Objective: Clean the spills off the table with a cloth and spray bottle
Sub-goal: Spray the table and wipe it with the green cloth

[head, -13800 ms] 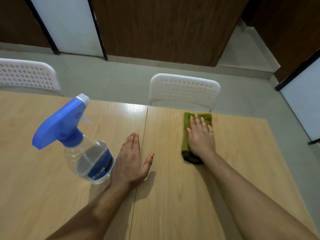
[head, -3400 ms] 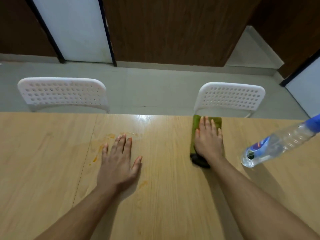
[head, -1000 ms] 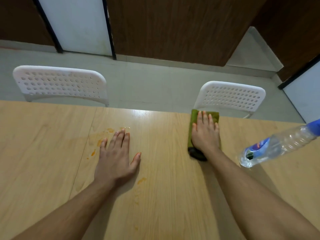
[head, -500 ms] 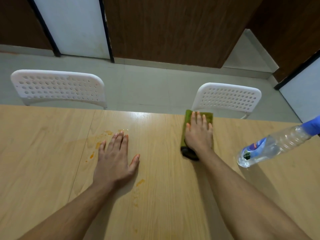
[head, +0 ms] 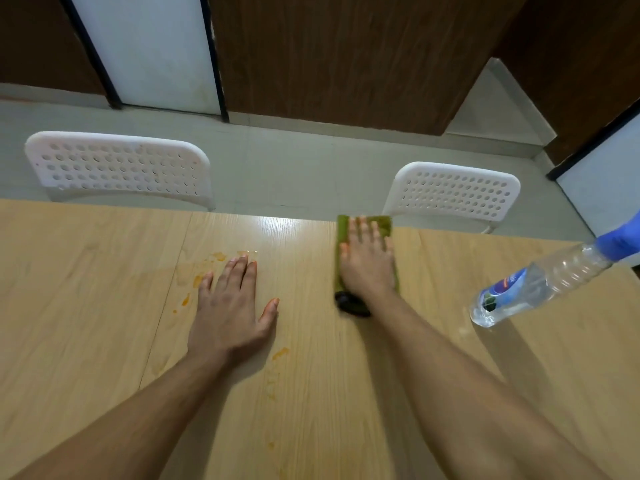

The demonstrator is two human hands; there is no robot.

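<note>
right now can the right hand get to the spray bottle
Probably yes: the right hand lies flat on the cloth, holding nothing, and bare table separates it from the spray bottle.

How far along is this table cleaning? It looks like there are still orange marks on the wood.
Little looks done. In hand: the right hand presses flat on the green cloth near the table's far edge. Left to do: orange spills remain beside the left hand, which rests flat on the wood, and more spots lie nearer. The spray bottle stands untouched at right.
</note>
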